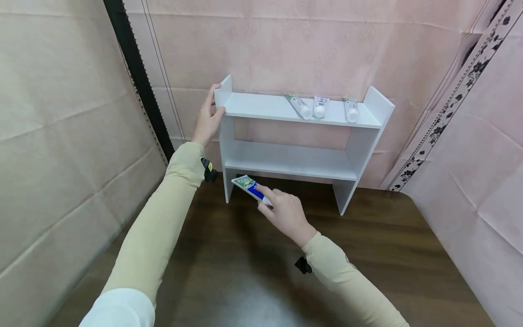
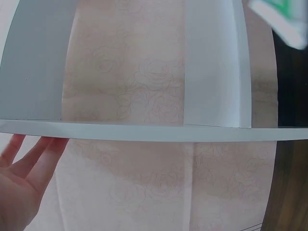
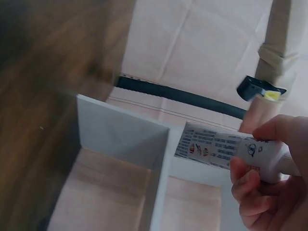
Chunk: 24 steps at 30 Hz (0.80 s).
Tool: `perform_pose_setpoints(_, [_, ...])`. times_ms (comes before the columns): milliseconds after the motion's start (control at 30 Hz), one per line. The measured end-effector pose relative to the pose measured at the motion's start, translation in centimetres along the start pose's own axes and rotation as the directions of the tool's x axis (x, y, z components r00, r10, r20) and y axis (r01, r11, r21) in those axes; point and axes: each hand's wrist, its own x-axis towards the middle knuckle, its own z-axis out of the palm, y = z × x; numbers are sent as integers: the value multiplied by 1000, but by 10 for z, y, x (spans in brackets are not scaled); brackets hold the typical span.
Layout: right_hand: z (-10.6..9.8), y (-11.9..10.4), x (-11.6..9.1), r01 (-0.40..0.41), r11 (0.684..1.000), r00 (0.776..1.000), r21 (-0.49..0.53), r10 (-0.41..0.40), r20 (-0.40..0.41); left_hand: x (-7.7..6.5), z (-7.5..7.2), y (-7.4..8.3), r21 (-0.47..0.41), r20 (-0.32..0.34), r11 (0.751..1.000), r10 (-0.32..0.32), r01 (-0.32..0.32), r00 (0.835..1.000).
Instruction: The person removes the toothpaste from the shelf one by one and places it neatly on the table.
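Already, three tubes (image 1: 319, 109) lie on the top shelf (image 1: 257, 105) of the white rack (image 1: 290, 160) beyond the right grip (image 1: 287, 215), which pinches a fourth tube (image 1: 254, 188), not yet shelved, while the left grip (image 1: 207, 120) holds the rack.

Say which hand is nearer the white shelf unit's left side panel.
Left. Left hand touches the panel near its top; right hand is lower, right of the panel, holding a tube.

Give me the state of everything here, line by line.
Shelf: standing upright on the table.
Held tube: off the table.
Left hand: touching the shelf's left side.
Right hand: pinching the held tube.
Left tube: lying slanted on the top board.
Middle tube: lying on the top board.
Right tube: lying on the top board.
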Motion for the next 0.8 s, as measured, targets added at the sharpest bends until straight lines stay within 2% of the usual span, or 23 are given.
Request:
perform_pose_setpoints(167, [10, 1, -9, -1, 1000, 986, 11, -1, 167, 2, 2, -4, 3, -13, 1000, -2, 2, 1000])
perform_pose_setpoints(300, [18, 1, -17, 17, 1000, 955, 12, -20, 295, 1, 3, -3, 23, -27, 1000, -1, 1, 1000])
perform_pose_setpoints(400, [24, 0, -23, 15, 1000, 933, 26, -23, 360, -1, 3, -3, 46, -38, 999, -5, 7, 999])
perform_pose_setpoints(500, [31, 0, -29, 8, 999, 920, 35, -21, 392, -2, 4, -3, 56, -46, 998, -4, 7, 999])
perform_pose_setpoints(800, [49, -2, -45, -9, 999, 905, 31, -5, 425, 0, 6, -3, 73, -68, 997, 13, -8, 998])
